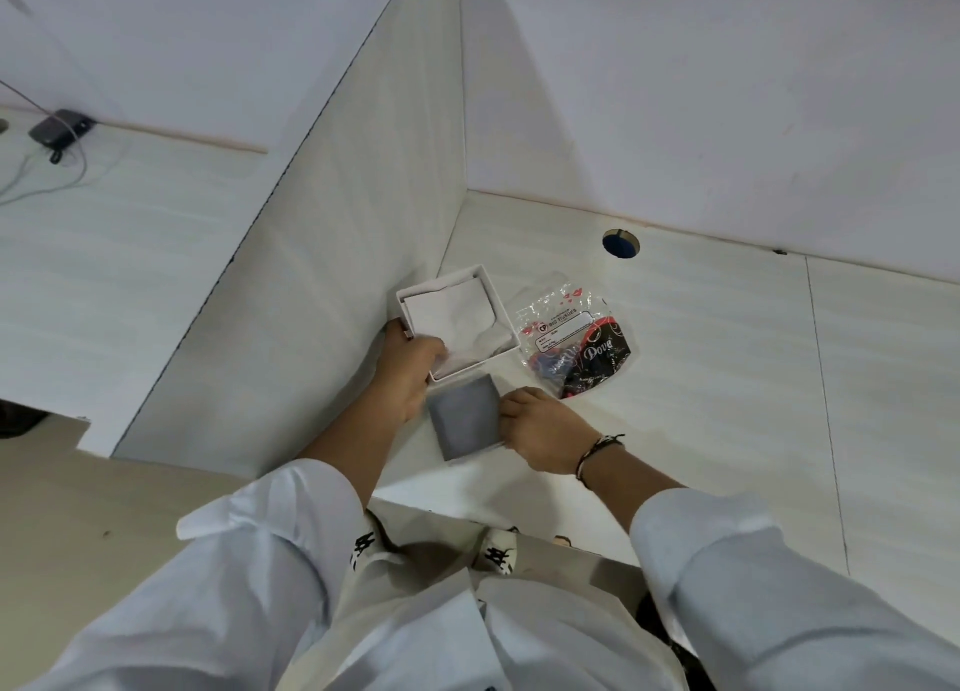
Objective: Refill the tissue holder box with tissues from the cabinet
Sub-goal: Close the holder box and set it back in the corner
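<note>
Down at centre, left hand (408,376) grips the near-left corner of the box (485,277), fingers curled over the rim, thumb on the outer wall at left. Right hand (543,430) pinches the right edge of the lid (465,422), fingers bent, palm down. String bracelet (597,454) on the right wrist. Both arms reach forward from rolled white sleeves (727,560).

Box: white, square, open-topped, sitting on the desk (701,357) tight against the divider (322,295) to its left. Tissues (449,311) fill it, white, top sheet crumpled and folded, near corner under the left fingers. Lid: square, grey face up, white rim, flat on the desk just in front of the box, touching or nearly touching its near wall.

Wrapper (569,334) lies just right of the box, clear plastic, crumpled, with red hearts. White label reads "BIG TISSUES"; smaller lines beneath too small to read. Dark part of the wrapper shows "Dove" in white script.

Round cable hole (621,243) in the desk behind the wrapper, blue inside. Beyond the divider, far left, a dark adapter (60,129) with thin cables (52,175) on the next desk. Below the hands, white shoes (498,552) with black marks on the floor; marks not readable.
</note>
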Available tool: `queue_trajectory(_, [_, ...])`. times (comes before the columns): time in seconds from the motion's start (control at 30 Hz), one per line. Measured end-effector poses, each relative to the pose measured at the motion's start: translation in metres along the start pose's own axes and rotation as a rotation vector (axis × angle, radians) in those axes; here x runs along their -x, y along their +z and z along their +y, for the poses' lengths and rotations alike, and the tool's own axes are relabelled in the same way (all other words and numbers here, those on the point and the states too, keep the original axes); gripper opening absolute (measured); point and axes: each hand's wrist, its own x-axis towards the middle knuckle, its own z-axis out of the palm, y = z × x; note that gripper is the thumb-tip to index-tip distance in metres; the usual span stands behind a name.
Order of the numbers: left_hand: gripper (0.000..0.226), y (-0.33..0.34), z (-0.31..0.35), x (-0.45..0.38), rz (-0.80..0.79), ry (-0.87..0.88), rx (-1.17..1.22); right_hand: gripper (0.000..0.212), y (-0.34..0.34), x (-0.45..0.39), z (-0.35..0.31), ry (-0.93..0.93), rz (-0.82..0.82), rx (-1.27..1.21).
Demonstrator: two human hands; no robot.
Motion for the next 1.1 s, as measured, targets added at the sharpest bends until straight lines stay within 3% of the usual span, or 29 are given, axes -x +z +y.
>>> queue_trajectory(0.1, [0.071, 0.000, 0.005, 0.002, -0.009, 0.002, -0.021, 0.020, -0.041, 0.019, 0.005, 0.130, 0.076, -0.309])
queue_trajectory(0.27, [0.063, 0.004, 0.005, 0.007, -0.044, 0.039, -0.054, 0.016, -0.119, 0.047, 0.038, 0.528, 0.288, -0.918])
queue_trajectory(0.4, [0.075, 0.008, 0.001, 0.014, -0.170, -0.006, -0.099, 0.017, -0.145, 0.047, 0.049, 0.629, 0.525, -1.341])
queue_trajectory(0.63, [0.089, 0.021, -0.011, 0.024, -0.365, -0.014, -0.079, 0.030, -0.127, -0.013, 0.024, 0.872, 0.708, -1.209])
queue_trajectory(0.77, [0.099, 0.013, -0.015, 0.020, -0.338, -0.015, -0.040, 0.028, -0.126, -0.027, 0.010, 0.915, 0.648, -1.115])
queue_trajectory(0.9, [0.105, 0.006, -0.015, 0.016, -0.323, -0.021, -0.019, 0.042, -0.118, -0.028, 0.006, 0.997, 0.577, -1.260])
queue_trajectory(1.03, [0.082, 0.010, -0.006, 0.024, -0.333, -0.038, 0.037, 0.038, -0.135, -0.025, 0.013, 1.038, 0.593, -1.248])
queue_trajectory(1.1, [0.087, 0.011, -0.006, 0.024, -0.338, -0.043, 0.043, 0.035, -0.143, -0.024, 0.016, 1.016, 0.584, -1.269])
